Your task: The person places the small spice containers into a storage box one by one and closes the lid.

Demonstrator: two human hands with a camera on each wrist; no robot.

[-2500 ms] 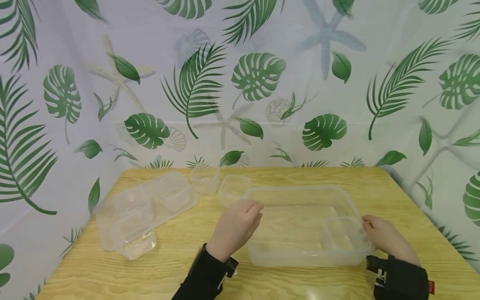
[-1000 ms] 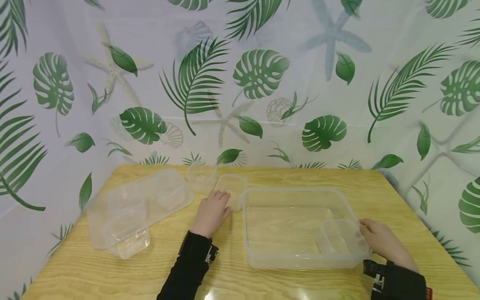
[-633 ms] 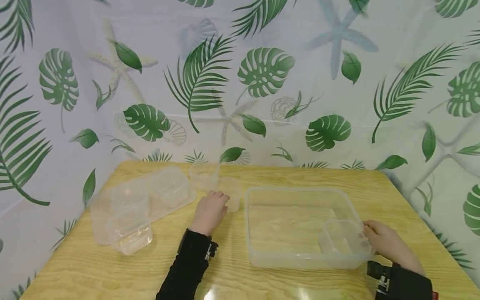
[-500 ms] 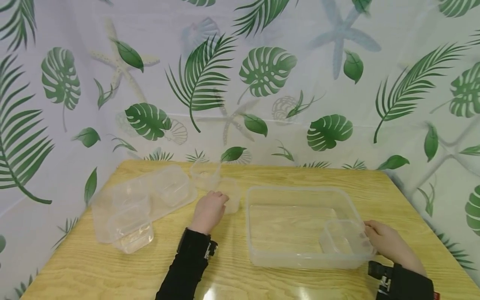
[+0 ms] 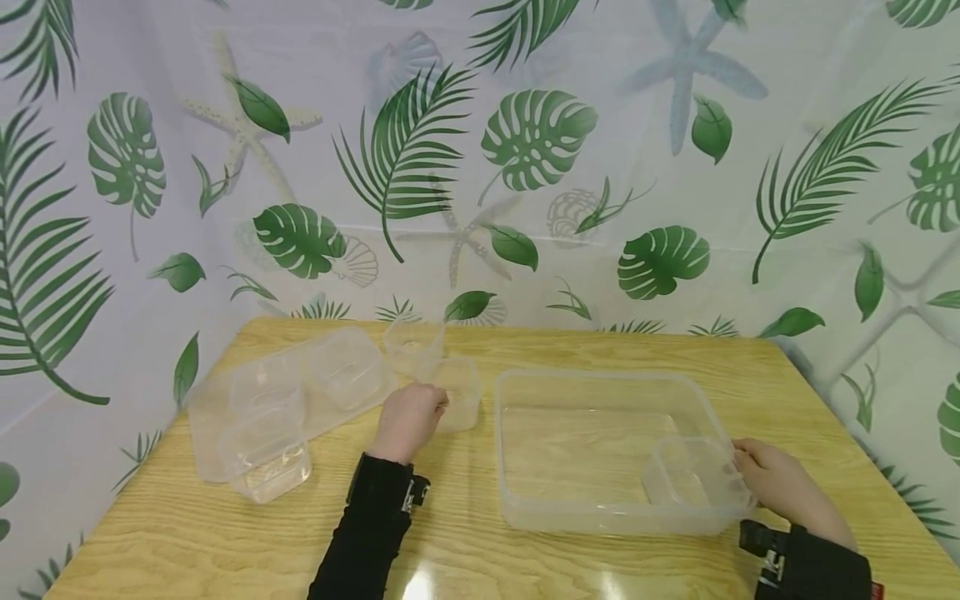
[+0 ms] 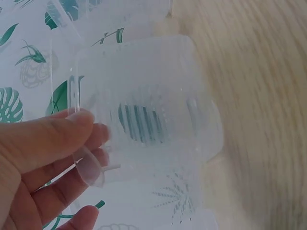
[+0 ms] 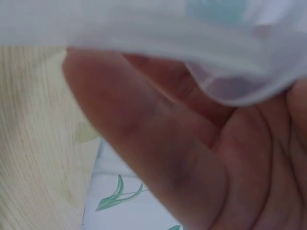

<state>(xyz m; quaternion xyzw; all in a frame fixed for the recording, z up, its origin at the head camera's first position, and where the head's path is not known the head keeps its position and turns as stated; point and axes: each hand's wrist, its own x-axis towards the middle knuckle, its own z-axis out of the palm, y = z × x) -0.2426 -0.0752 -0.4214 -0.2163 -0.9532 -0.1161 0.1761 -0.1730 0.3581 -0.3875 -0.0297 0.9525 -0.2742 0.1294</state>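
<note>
My left hand holds a small clear plastic container by its rim, left of the large box. In the left wrist view, the thumb and fingers pinch the edge of this container, which looks tilted. A large, clear rectangular plastic box stands on the right half of the table. Inside its right front corner sits another small clear container. My right hand grips the box's right end; the right wrist view shows curled fingers beneath the plastic rim.
To the left, a flat, clear lid-like sheet lies slanted with several small clear containers on or against it. One more small container stands near the table's back edge. A leaf-patterned curtain hangs behind.
My left hand has moved left from the box's left rim to the small container and taken hold of it. That container now leans and sits slightly nearer me. The right hand stays on the box.
</note>
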